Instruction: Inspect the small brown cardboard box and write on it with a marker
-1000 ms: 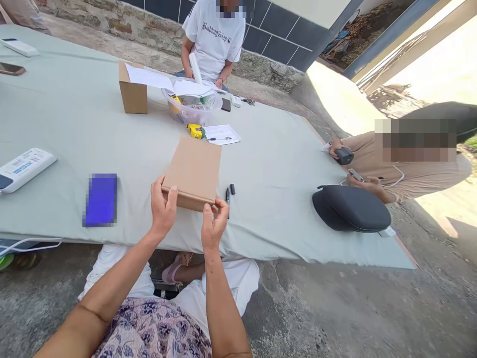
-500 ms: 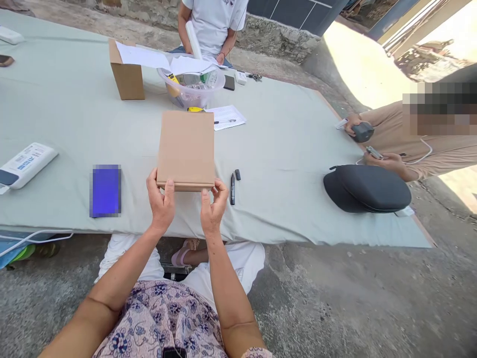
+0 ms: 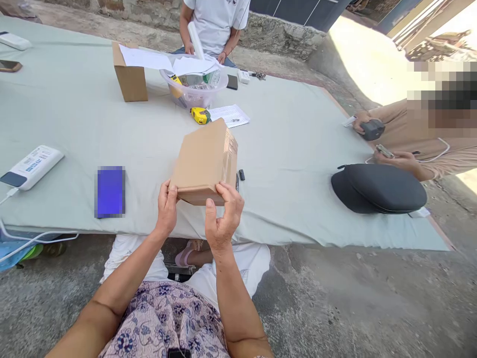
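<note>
The left hand (image 3: 166,209) and the right hand (image 3: 222,217) together held a closed cardboard box (image 3: 204,161) lifted above the near edge of the grey-green cloth-covered table (image 3: 283,154), tilted so that its taped side faced right. The left hand's fingers curled around the box's near left corner; the right hand's thumb and fingers clasped its near right corner (clear tape showed on that side). Just behind the box lay a yellow tape measure (image 3: 200,115) and a printed sheet (image 3: 231,115), with a black marker (image 3: 241,175) peeking out to its right. A white power bank (image 3: 32,166) sat well to the left, a black case (image 3: 378,188) well to the right.
</note>
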### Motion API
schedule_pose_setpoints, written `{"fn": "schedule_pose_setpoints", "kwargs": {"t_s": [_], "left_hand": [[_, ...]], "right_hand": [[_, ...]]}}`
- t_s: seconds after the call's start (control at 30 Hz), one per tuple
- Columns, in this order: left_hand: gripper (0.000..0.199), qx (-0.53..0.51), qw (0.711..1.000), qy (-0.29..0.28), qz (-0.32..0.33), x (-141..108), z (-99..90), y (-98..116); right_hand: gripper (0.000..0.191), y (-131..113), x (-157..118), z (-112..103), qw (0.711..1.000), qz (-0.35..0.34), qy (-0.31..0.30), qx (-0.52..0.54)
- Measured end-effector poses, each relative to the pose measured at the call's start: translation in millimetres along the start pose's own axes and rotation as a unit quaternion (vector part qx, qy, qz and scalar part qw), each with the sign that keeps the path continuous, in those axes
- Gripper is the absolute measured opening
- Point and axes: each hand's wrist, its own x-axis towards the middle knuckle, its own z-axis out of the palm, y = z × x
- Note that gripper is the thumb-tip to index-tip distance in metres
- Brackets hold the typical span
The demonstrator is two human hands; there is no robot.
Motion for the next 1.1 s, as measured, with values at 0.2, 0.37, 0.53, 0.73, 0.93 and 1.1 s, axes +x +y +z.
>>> {"fn": "schedule_pose_setpoints", "kwargs": {"t_s": [0.2, 0.37, 0.53, 0.73, 0.93, 1.1], "left_hand": [[0.049, 0.076, 0.994, 0.079, -0.026, 14, -25.9, -11], [0.056, 0.061, 0.994, 0.025, 0.083, 19, -37.7, 6], [0.062, 0.08, 0.988, -0.048, 0.122, 21, -19.1, 17], [0.059, 0.069, 0.987, -0.049, 0.134, 23, -13.9, 18], [0.055, -0.008, 0.997, -0.043, 0.07, 30, -30.9, 15], [0.047, -0.111, 0.993, -0.012, -0.038, 38, -35.5, 10]], "right_hand": [[0.028, 0, 14, 19, 0.978, -0.101, -0.169, -0.062], [0.028, 10, 19, 25, 0.989, -0.037, -0.134, 0.048], [0.041, 34, 12, 23, 0.985, 0.1, -0.073, 0.117], [0.045, 55, -14, 27, 0.957, 0.171, -0.075, 0.223], [0.093, 65, -33, 32, 0.941, 0.215, -0.156, 0.209], [0.101, 66, -38, 26, 0.952, 0.192, -0.185, 0.15]]}}
